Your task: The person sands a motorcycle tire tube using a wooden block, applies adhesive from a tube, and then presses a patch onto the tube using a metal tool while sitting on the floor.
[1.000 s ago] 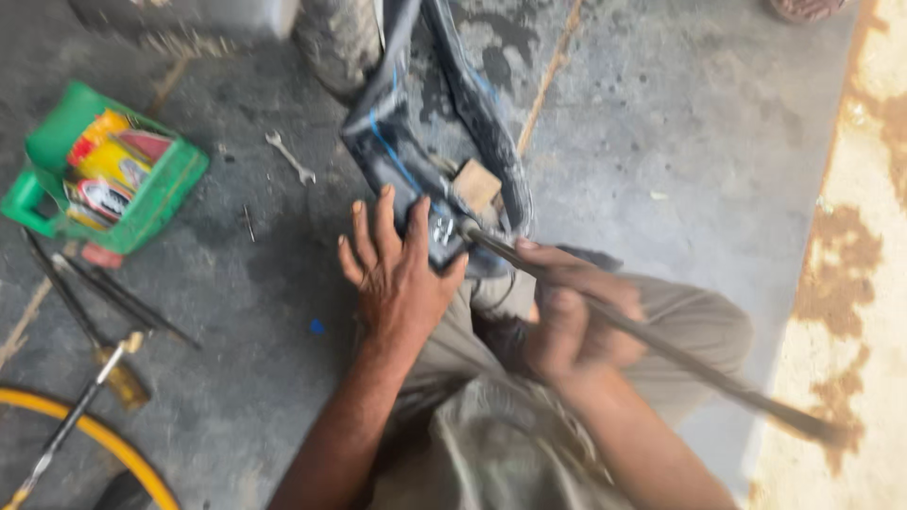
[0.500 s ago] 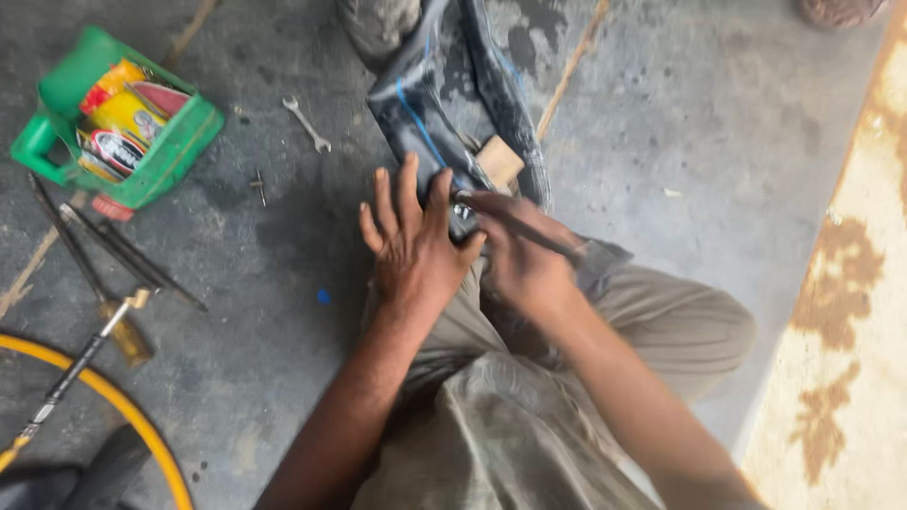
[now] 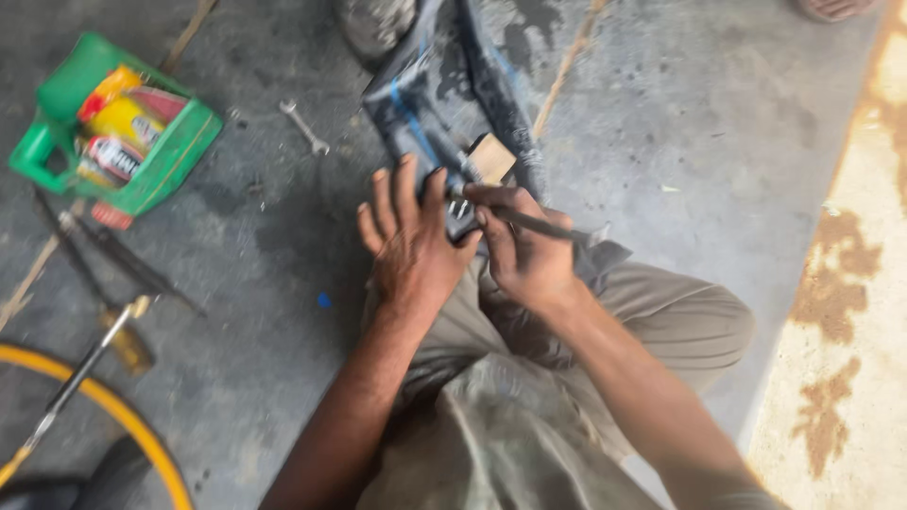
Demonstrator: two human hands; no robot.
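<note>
A dark bicycle frame part [image 3: 444,104] with blue stripes lies on the concrete floor in front of my knees. My left hand [image 3: 411,241] presses flat on its near end, fingers spread. My right hand [image 3: 524,250] is closed on a thin dark metal tool [image 3: 539,224] whose tip meets the frame by a small pale wooden block [image 3: 491,158]. My legs in khaki trousers [image 3: 567,378] sit below.
A green cut-open jug [image 3: 156,165] holding cans stands at the upper left. A small spanner [image 3: 304,126] lies on the floor near it. Rods and a pump-like tool [image 3: 104,274] lie at left, a yellow-rimmed wheel [image 3: 113,406] at lower left.
My right hand slid up the long tool toward the frame, so it now grips near the tip. The left hand stayed pressed on the frame. The view shifted slightly.
</note>
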